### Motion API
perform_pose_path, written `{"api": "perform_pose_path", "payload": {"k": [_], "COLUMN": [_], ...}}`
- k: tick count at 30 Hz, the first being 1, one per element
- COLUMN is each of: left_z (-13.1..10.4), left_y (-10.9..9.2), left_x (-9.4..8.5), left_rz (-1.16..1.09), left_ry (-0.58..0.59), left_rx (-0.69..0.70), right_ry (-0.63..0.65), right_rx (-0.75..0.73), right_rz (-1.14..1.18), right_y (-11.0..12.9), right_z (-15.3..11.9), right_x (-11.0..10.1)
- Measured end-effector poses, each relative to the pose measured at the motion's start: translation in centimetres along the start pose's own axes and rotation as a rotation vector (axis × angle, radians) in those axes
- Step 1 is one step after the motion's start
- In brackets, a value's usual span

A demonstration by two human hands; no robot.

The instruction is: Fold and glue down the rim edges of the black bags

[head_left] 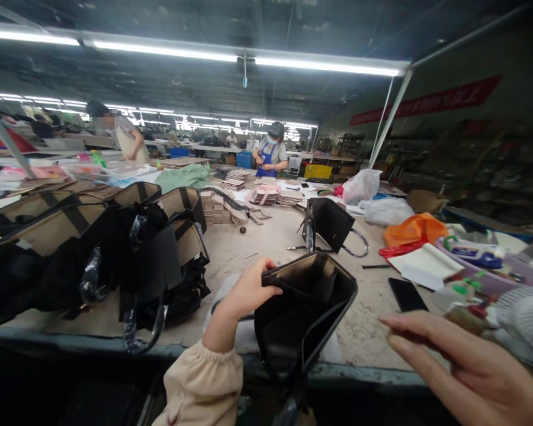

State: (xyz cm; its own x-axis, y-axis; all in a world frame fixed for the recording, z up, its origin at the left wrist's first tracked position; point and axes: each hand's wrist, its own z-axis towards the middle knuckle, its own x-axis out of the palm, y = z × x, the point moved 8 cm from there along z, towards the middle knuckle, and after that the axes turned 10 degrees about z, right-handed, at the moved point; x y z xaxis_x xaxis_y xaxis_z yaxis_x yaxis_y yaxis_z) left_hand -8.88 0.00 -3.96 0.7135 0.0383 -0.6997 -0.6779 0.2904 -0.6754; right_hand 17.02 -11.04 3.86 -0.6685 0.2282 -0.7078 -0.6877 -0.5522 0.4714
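Observation:
At the table's front edge a black handbag [279, 331] stands tilted with its mouth open, showing a tan lining edge and a dark inside. My left hand [247, 289] is closed on its left rim, thumb inside the mouth. My right hand [475, 367] is at the lower right, apart from the bag, fingers stretched out and thumb a little away, with nothing seen between them. Behind the held bag, another black handbag [333, 223] lies with plastic-wrapped handles. Several unfinished black bags [160, 266] crowd the left side of the table.
On the table [235, 254] lie stacked tan pieces [217, 210] and a small dark round object [243, 230]. To the right are a black phone [407, 294], a purple basin [475, 278], an orange bag [415, 229] and a white fan [524, 322]. A co-worker [270, 154] stands across the table.

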Motion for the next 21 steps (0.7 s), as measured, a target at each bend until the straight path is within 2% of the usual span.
{"api": "perform_pose_path", "payload": {"k": [2, 5, 8, 10, 14, 17, 21], "left_z": [-0.1, -0.2, -0.4, -0.5, -0.5, -0.4, -0.4], "left_y": [0.0, 0.0, 0.1, 0.3, 0.8, 0.8, 0.5], "left_x": [0.0, 0.1, 0.1, -0.1, -0.4, -0.2, -0.2], "left_rz": [0.002, -0.008, -0.017, -0.009, 0.027, 0.041, 0.039], "left_ry": [0.0, 0.012, 0.033, 0.03, 0.002, 0.019, 0.012], "left_rx": [-0.013, -0.014, -0.016, -0.021, -0.027, -0.015, 0.008], "right_ry": [0.125, 0.309, 0.466, 0.531, 0.532, 0.527, 0.553], "right_rx": [-0.076, -0.129, -0.132, -0.132, -0.15, -0.275, -0.448], "right_rz": [-0.006, -0.015, -0.077, -0.123, -0.121, -0.079, -0.183], "right_y": [2.1, 3.8, 3.6, 3.0, 2.3, 3.8, 5.8], "right_z": [3.8, 8.1, 9.9, 10.0, 9.7, 9.5, 9.6], "right_x": [1.9, 6.4, 10.5, 12.2, 13.0, 13.0, 13.8]}}
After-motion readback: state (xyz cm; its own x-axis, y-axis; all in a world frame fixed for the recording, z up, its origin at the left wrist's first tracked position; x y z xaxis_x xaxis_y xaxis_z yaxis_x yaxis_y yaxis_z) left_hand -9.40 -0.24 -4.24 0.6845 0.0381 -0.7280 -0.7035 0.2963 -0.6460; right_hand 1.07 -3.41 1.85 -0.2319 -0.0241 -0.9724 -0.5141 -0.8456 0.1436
